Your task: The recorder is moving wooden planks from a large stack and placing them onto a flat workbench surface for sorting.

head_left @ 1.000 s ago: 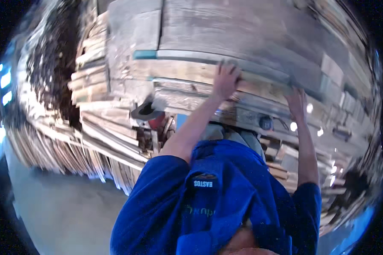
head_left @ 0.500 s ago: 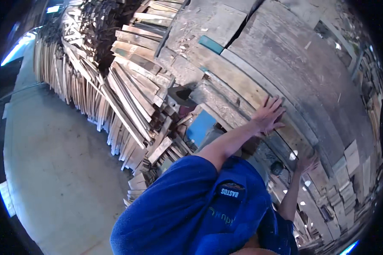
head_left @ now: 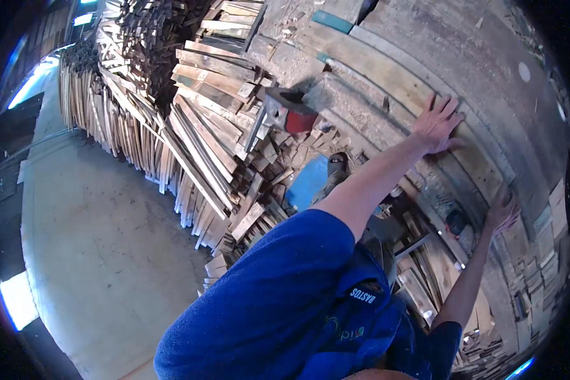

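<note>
A long pale wooden plank [head_left: 391, 68] lies along the worn wooden surface [head_left: 487, 82]. My left hand [head_left: 436, 123] rests on it, fingers spread flat across the wood and thumb apart. Farther right and nearer, my right hand [head_left: 503, 214] touches the boards around the plank's near end, with its fingers stretched out. A narrow grey board [head_left: 402, 54] runs alongside the plank on its far side. Close to the plank's far end lies a teal-painted strip [head_left: 332, 21]. Sawdust [head_left: 345, 95] covers the wood on the near side.
Stacked planks [head_left: 199, 114] stand in rows at the left, beside a bare concrete floor [head_left: 101, 240]. Below the surface are a blue sheet [head_left: 307, 183], wood offcuts [head_left: 250, 218] and a red and grey object [head_left: 297, 120]. A dark rounded object [head_left: 456, 221] sits near my right forearm.
The view has shifted, so the surface and both hands appear farther right. Both hands stay on the wood, and a sandalled foot now shows beside the blue sheet.
</note>
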Available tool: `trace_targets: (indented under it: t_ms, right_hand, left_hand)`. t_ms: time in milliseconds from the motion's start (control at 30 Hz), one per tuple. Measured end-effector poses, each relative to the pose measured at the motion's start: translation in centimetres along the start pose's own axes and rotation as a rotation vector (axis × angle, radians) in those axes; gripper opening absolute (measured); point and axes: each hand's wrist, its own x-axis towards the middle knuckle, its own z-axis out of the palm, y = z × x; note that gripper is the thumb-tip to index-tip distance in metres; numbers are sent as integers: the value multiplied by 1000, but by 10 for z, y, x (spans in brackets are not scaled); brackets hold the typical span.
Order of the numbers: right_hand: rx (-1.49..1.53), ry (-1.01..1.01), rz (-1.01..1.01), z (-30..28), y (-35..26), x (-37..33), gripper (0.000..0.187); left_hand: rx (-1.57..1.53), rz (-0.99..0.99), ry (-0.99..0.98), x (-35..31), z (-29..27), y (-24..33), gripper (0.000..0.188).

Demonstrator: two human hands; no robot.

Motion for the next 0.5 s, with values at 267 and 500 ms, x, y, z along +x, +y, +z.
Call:
trace_targets:
  t_ms: [267,500]
  right_hand:
    - [-16,15,-24,8,-4,3,50]
    - [33,146,-186,68,57,44,58]
  left_hand:
    - [-3,11,120,-11,17,-11,79]
    - [-25,71,246,1,29,-17,82]
